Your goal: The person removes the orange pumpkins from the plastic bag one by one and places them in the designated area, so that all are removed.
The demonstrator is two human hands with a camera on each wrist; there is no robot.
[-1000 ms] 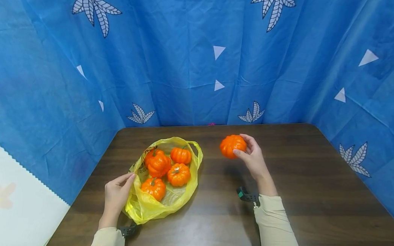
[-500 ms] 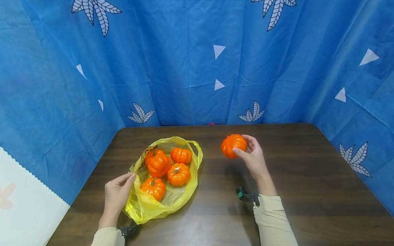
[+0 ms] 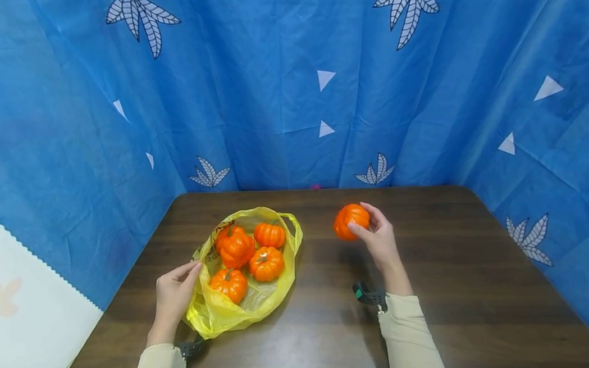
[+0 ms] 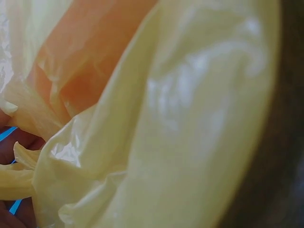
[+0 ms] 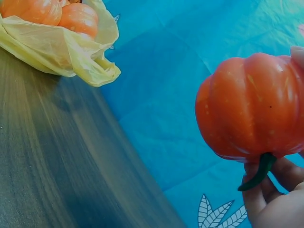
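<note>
In the head view a yellow plastic bag (image 3: 266, 312) lies wide at the mouth on the table, with several small orange pumpkins inside, one of them a front pumpkin (image 3: 230, 286). The left hand (image 3: 173, 292) pinches the bag's left rim between thumb and fingers. Right of the bag, the right hand (image 3: 379, 237) grips another orange pumpkin (image 3: 349, 221) above the table. In the right wrist view that held pumpkin (image 5: 251, 107) has its dark green stem pointing downward. Yellow film of the bag (image 4: 190, 114) fills most of the left wrist view, hiding much of the left hand.
The dark wooden table (image 3: 469, 307) runs up to a blue patterned curtain (image 3: 290, 93) at the back and sides. A white cloth with a flower print (image 3: 24, 302) hangs at the left. Each wrist wears a dark strap, such as the right strap (image 3: 369, 294).
The right hand has shifted the pumpkin slightly to the right and turned it a little. The left hand and the bag stay in place; the head view has tilted slightly.
</note>
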